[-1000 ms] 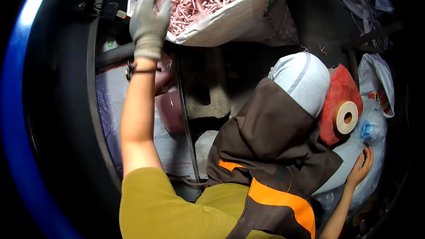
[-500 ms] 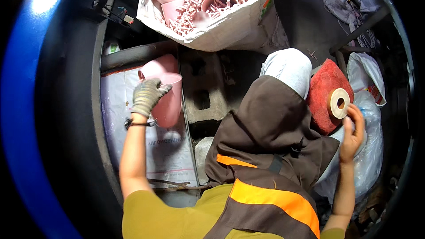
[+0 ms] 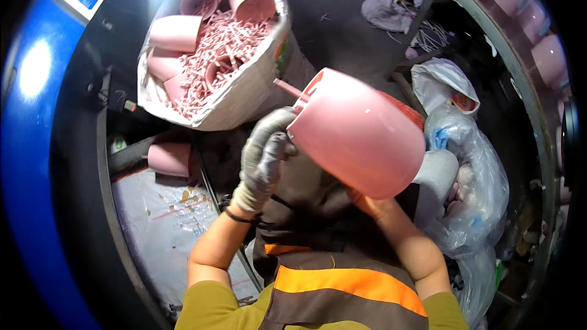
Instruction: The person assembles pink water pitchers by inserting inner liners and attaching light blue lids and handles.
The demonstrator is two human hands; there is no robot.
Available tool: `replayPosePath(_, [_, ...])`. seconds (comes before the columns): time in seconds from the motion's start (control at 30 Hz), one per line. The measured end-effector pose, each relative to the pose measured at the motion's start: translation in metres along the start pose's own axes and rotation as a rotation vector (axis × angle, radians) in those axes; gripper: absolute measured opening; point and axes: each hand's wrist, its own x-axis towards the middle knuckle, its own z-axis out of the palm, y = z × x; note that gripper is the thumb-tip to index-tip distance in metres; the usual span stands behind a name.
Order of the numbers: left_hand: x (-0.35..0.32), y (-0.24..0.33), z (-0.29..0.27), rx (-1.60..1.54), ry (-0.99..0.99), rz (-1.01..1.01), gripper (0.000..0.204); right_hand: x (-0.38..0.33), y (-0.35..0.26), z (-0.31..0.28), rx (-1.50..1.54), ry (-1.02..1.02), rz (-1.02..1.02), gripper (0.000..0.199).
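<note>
A large pink plastic cup [image 3: 361, 131] is tilted in front of me, its narrower end toward the upper left. A thin pink stick [image 3: 288, 88] juts out at that end. My left hand [image 3: 264, 159], in a grey striped work glove, is closed on the cup's edge there. Bare and partly covered, my right hand [image 3: 368, 203] is at the cup's lower right end; its fingers are hidden behind the cup. A bit of red cloth [image 3: 400, 109] shows beyond the cup. Another pink cup [image 3: 169, 159] lies on its side at the left.
A white woven sack [image 3: 214, 110] at the upper left holds pink cups and many thin pink sticks. White sheeting [image 3: 162, 226] covers a surface at the left. Clear plastic bags [image 3: 477, 189] lie to the right, below a bench edge [image 3: 520, 79] with more pink cups [image 3: 550, 58].
My left hand has brought a pink cup from the left surface to in front of me. My right hand has left the cream ring on the red cloth and come under the cup. The view has shifted.
</note>
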Motion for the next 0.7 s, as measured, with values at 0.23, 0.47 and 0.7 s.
replayPosePath(0.23, [0.05,0.052,0.021,0.727,-0.503,0.662,0.04,-0.041,-0.074,-0.017,-1.04,0.388,-0.625,0.026])
replayPosePath(0.47, [0.058,0.066,0.047,0.988,-0.911,0.856,0.039,-0.077,-0.092,0.163,-2.52,-0.279,-1.37,0.025])
replayPosePath(0.7, [0.038,0.062,0.043,0.936,-1.022,0.779,0.043,-0.062,-0.074,0.142,-2.518,-0.662,-0.889,0.018])
